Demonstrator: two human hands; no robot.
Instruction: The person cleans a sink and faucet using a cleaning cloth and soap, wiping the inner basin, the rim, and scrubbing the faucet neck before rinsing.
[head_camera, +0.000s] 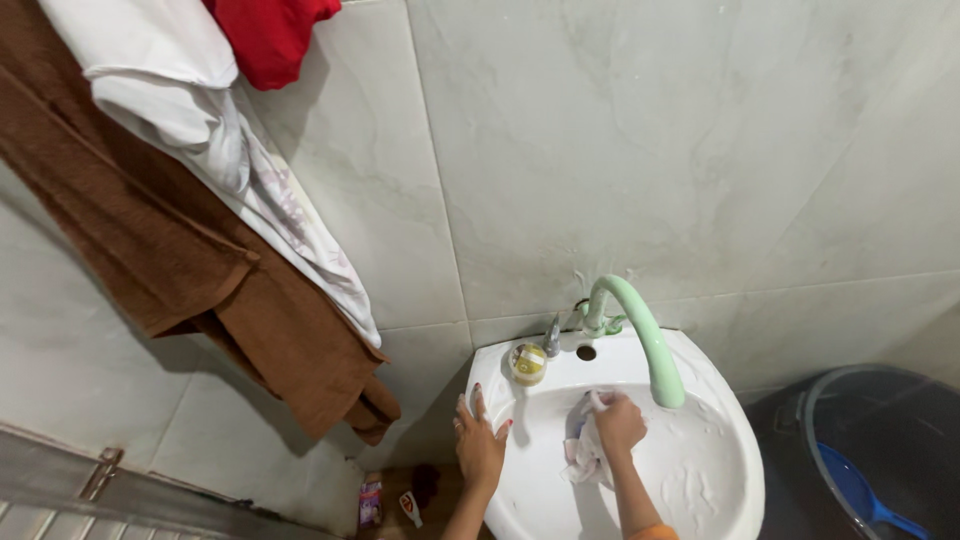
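My left hand (480, 443) rests flat on the left rim of a white washbasin (735, 440), fingers spread, holding nothing. My right hand (618, 422) is inside the bowl, closed around a crumpled white cloth (585, 455) pressed against the soapy basin wall. A pale green curved tap spout (650, 340) arches over the bowl just right of that hand. A small round yellow-lidded item (528, 363) sits on the basin's back ledge, beside a metal tap handle (552, 335).
A brown towel (200, 270), a white cloth (200, 120) and a red garment (270, 35) hang on the tiled wall at left. A dark bucket (890, 420) holding a blue scoop (860, 490) stands at right. Small bottles (372, 500) stand on the floor below the basin.
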